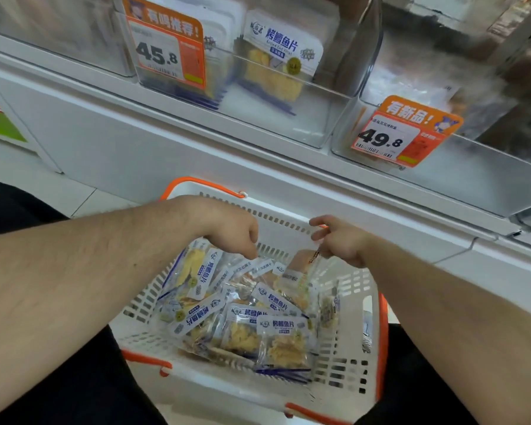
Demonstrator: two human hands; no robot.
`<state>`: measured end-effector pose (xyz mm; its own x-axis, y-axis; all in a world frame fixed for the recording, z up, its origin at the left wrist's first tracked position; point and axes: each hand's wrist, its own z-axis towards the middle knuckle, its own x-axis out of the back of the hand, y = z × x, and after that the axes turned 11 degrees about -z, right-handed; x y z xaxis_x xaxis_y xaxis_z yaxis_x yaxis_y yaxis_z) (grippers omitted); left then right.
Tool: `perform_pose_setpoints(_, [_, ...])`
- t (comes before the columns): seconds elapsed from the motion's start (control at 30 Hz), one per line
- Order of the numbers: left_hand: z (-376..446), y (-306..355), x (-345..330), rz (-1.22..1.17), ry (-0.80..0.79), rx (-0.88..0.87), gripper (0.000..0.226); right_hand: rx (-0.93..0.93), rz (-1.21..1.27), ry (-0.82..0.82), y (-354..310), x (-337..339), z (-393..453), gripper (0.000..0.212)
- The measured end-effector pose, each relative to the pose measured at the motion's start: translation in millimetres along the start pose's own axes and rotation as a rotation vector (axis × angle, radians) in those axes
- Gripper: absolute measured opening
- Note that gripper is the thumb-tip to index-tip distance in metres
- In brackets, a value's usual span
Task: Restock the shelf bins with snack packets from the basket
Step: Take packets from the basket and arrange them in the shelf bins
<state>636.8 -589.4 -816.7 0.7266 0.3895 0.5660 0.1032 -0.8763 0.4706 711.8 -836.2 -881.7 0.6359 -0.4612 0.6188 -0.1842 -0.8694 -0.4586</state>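
A white basket [347, 357] with orange handles sits low in the middle, between my knees. It holds several blue-and-white snack packets [276, 335] with yellow pieces inside. My left hand [227, 228] reaches in at the far left, its curled fingertips pinching the top of a packet [259, 266]. At the basket's far rim, my right hand [341, 240] pinches the edge of a brownish packet [301, 265], index finger raised. Above, a clear shelf bin [288, 118] holds matching packets [276, 56].
A second clear bin [488, 173] with an orange 49.8 price tag [402, 133] stands to the right on the white shelf [135, 139]. An orange 45.8 tag [166, 47] hangs on the first bin. A pale tiled floor lies at the left.
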Motion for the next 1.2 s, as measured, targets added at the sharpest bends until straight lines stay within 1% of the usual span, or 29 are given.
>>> perform_pose_setpoints(0.07, [-3.2, 4.4, -3.9, -0.082, 0.029, -0.006, 0.04, 0.074, 0.154, -0.007, -18.5, 18.4, -15.3, 0.066])
perform_pose_setpoints(0.1, [-3.3, 6.2, -7.2, -0.16, 0.041, 0.0, 0.043, 0.113, 0.248, -0.01, -26.8, 24.8, -22.7, 0.065])
perform_pose_setpoints(0.17, [-2.6, 6.7, -17.5, -0.417, 0.016, 0.043, 0.054, 0.189, 0.411, -0.011, -38.8, 32.7, -36.6, 0.063])
perform_pose_setpoints(0.27, [-3.4, 5.6, -32.1, -0.858, -0.13, 0.119, 0.075, 0.311, 0.602, -0.022, -51.5, 34.1, -51.5, 0.064])
perform_pose_setpoints(0.3, [-3.2, 4.4, -34.1, -0.984, -0.166, 0.118, 0.076, 0.343, 0.657, -0.025, -55.6, 32.5, -54.5, 0.064])
perform_pose_setpoints(0.33, [-4.5, 4.0, -34.5, -1.109, -0.194, 0.104, 0.07, 0.364, 0.7, -0.029, -59.8, 30.6, -57.6, 0.064])
perform_pose_setpoints(0.37, [-6.0, 4.2, -33.8, -1.232, -0.193, 0.087, 0.059, 0.377, 0.719, -0.025, -63.1, 29.0, -59.8, 0.065])
perform_pose_setpoints(0.43, [-7.4, 3.1, -31.0, -1.424, -0.089, 0.053, 0.038, 0.388, 0.639, 0.028, -66.6, 28.5, -63.0, 0.07])
perform_pose_setpoints(0.47, [-6.9, 1.4, -29.7, -1.479, -0.006, 0.038, 0.032, 0.389, 0.536, 0.072, -67.4, 29.1, -65.5, 0.073])
perform_pose_setpoints(0.53, [-5.7, -0.6, -27.3, -1.536, 0.174, 0.0, 0.029, 0.383, 0.3, 0.151, -67.7, 32.4, -70.2, 0.078])
perform_pose_setpoints(0.6, [-6.6, 0.8, -24.5, -1.464, 0.328, -0.052, 0.03, 0.377, 0.063, 0.179, -71.2, 37.4, -76.3, 0.081])
perform_pose_setpoints(0.67, [-10.9, 7.6, -20.6, -1.29, 0.438, -0.117, 0.028, 0.371, -0.259, 0.244, -77.5, 43.7, -82.2, 0.081])
perform_pose_setpoints(0.73, [-17.6, 17.1, -15.1, -1.058, 0.538, -0.189, 0.029, 0.403, -0.593, 0.442, -84.8, 50.5, -93.0, 0.08])
perform_pose_setpoints(0.8, [-23.7, 27.0, -8.2, -0.821, 0.614, -0.227, 0.027, 0.451, -0.79, 0.642, -92.3, 55.7, -112.5, 0.084])
perform_pose_setpoints(0.83, [-25.8, 32.1, -4.7, -0.733, 0.646, -0.236, 0.025, 0.463, -0.874, 0.703, -95.6, 57.7, -123.1, 0.083])
perform_pose_setpoints(0.87, [-27.5, 37.0, -1.2, -0.666, 0.678, -0.246, 0.022, 0.468, -0.952, 0.745, -98.5, 59.2, -132.7, 0.077])
perform_pose_setpoints(0.9, [-28.2, 42.5, 2.0, -0.614, 0.713, -0.261, 0.021, 0.46, -1.012, 0.762, -100.1, 60.4, -140.7, 0.067])
perform_pose_setpoints(0.97, [-29.1, 55.6, 7.2, -0.557, 0.778, -0.316, 0.02, 0.416, -1.019, 0.753, -103.5, 61.4, -154.7, 0.046])
perform_pose_setpoints(1.1, [-21.3, 87.6, 14.7, -0.609, 0.802, -0.421, 0.023, 0.371, -0.919, 0.727, -101.4, 64.6, -164.5, 0.021])
perform_pose_setpoints(1.13, [-18.3, 96.8, 17.2, -0.616, 0.806, -0.454, 0.023, 0.36, -0.904, 0.729, -98.8, 67.9, -163.9, 0.018])
perform_pose_setpoints(1.2, [-13.3, 114.6, 23.8, -0.626, 0.825, -0.516, 0.025, 0.322, -0.869, 0.756, -93.0, 77.8, -163.5, 0.017])
